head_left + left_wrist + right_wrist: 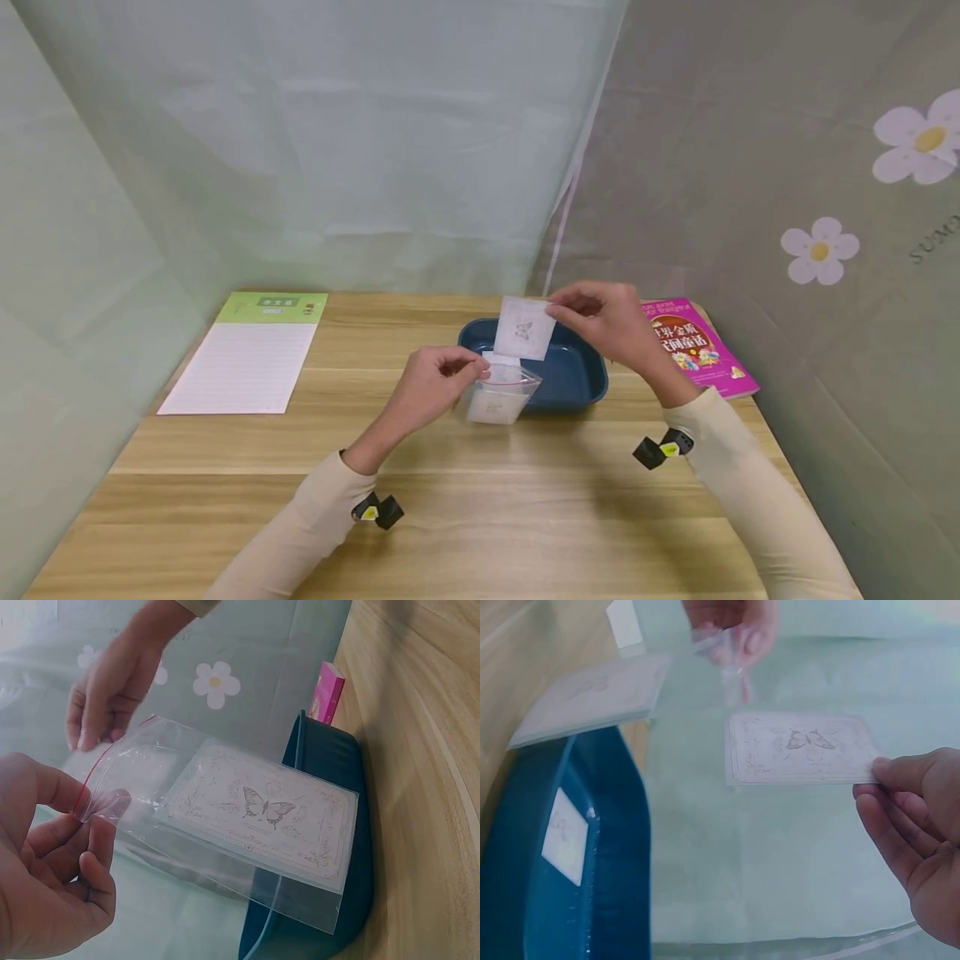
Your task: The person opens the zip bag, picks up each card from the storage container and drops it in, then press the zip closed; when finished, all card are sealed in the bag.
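My left hand (432, 385) pinches the red-striped top of a clear zip bag (142, 780), above the near left side of a blue basin (577, 375). Inside the bag lie white cards (262, 814) printed with a butterfly. Between thumb and fingers my right hand (611, 321) holds a white butterfly card (523, 329), raised over the basin and apart from the bag. Another white card (565, 836) rests in the basin, seen in the right wrist view.
A lined writing pad (240, 367) with a green top lies at the left of the wooden table (300, 450). At the right, behind my right wrist, is a pink book (712, 358). Curtains with flowers (819, 250) stand around the table.
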`<state>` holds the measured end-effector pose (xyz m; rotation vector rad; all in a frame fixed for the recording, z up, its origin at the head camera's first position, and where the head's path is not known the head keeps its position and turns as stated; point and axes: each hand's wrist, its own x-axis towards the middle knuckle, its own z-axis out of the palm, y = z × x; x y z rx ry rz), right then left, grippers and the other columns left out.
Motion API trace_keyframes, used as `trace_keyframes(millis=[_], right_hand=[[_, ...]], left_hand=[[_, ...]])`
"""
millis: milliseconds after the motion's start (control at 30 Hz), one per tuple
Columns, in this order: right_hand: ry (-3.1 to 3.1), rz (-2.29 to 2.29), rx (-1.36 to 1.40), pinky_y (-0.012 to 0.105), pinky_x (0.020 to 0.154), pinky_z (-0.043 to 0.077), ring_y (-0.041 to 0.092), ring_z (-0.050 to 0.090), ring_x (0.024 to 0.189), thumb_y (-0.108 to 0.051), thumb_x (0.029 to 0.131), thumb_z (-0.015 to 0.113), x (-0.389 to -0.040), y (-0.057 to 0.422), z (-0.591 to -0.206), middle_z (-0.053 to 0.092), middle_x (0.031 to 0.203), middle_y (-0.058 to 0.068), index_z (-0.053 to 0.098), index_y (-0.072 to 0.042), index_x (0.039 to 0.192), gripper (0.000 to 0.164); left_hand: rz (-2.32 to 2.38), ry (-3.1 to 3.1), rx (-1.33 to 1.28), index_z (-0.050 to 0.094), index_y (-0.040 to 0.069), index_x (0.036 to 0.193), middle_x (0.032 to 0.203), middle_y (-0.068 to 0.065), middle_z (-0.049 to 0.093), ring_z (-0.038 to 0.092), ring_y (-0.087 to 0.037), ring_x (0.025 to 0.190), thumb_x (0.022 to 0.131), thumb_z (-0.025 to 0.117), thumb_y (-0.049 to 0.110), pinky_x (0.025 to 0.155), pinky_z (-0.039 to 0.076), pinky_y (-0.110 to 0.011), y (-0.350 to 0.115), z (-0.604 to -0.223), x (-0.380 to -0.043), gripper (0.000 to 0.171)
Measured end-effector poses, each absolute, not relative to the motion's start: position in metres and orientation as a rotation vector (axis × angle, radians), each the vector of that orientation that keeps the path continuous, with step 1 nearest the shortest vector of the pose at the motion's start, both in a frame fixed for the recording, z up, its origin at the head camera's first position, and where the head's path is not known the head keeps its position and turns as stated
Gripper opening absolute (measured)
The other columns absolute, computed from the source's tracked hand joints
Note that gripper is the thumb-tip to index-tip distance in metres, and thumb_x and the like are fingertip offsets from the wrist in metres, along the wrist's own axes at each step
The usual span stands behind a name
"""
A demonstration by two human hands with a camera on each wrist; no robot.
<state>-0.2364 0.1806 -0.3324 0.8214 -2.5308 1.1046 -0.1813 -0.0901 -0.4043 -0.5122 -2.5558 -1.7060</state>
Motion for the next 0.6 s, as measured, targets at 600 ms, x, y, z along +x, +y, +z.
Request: trace_keyframes(millis=[600], right_hand=[[-2.355, 1.107, 0.915, 0.016, 0.070, 0.055, 0.012, 0.072, 0.075, -0.007, 0.086, 0.082, -0.214, 0.180, -0.317, 0.077, 0.093, 0.004, 0.079, -0.005, 0.100, 0.015]], left_hand=[[-1.719, -2.540, -0.533, 0.081, 0.010, 0.100, 0.087, -0.003, 0.074, 0.054, -0.021, 0.068, 0.098, 0.067, 0.014, 0.053, 0.037, -0.023, -0.093, -0.406, -0.181, 0.014]])
